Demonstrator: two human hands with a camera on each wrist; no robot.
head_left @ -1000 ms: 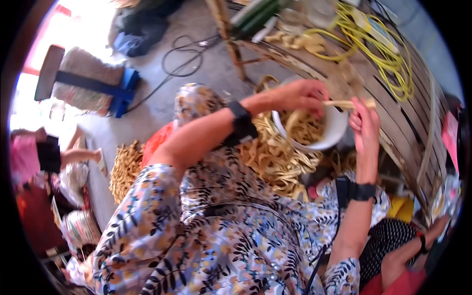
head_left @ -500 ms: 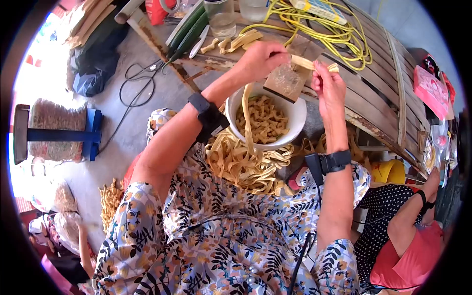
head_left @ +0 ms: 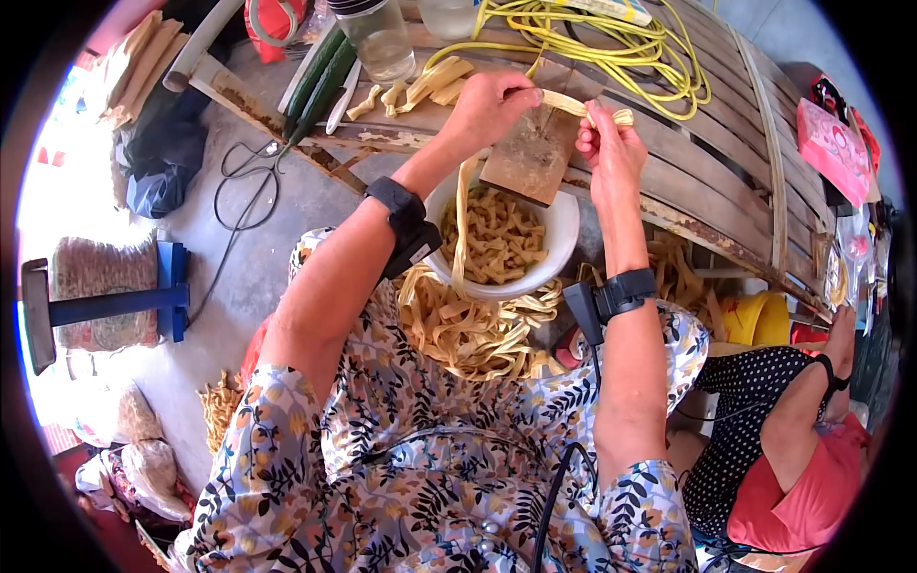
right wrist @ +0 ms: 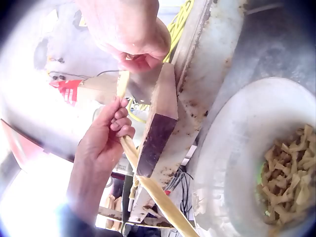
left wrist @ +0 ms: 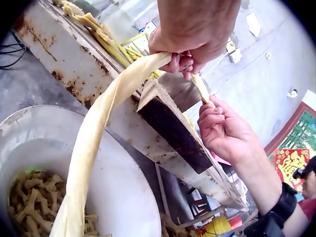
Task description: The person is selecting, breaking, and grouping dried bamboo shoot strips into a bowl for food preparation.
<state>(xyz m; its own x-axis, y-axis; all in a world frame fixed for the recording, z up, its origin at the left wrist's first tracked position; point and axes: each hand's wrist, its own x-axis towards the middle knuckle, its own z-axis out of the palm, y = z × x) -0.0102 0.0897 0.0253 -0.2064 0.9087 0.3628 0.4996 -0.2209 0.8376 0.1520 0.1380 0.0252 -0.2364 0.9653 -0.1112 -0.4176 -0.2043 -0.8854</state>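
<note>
A pale yellow strip [head_left: 565, 102] stretches between the two hands above a small wooden block [head_left: 528, 153] on the slatted table's edge. My left hand [head_left: 495, 110] pinches it, and its long tail [left wrist: 94, 133] hangs down across the front of a white bucket [head_left: 564, 239]. My right hand [head_left: 611, 148] pinches the strip near its other end, where a folded bit [head_left: 623, 117] sticks out past the fingers. In the right wrist view the left hand's fingers [right wrist: 121, 118] curl round the strip. Inside the bucket lie many short knotted pieces [head_left: 492, 234].
Loose strips [head_left: 458, 329] are heaped below the bucket. On the slatted table [head_left: 707, 181] lie yellow cable [head_left: 630, 57], a water jar [head_left: 382, 43], dark green cucumbers [head_left: 320, 86] and more yellow pieces [head_left: 439, 81]. A person in polka-dot clothing [head_left: 755, 420] sits at right.
The head view has shifted. Both hands have moved from over the bucket to above the wooden block, still holding the strip between them; the hanging tail now shows clearly.
</note>
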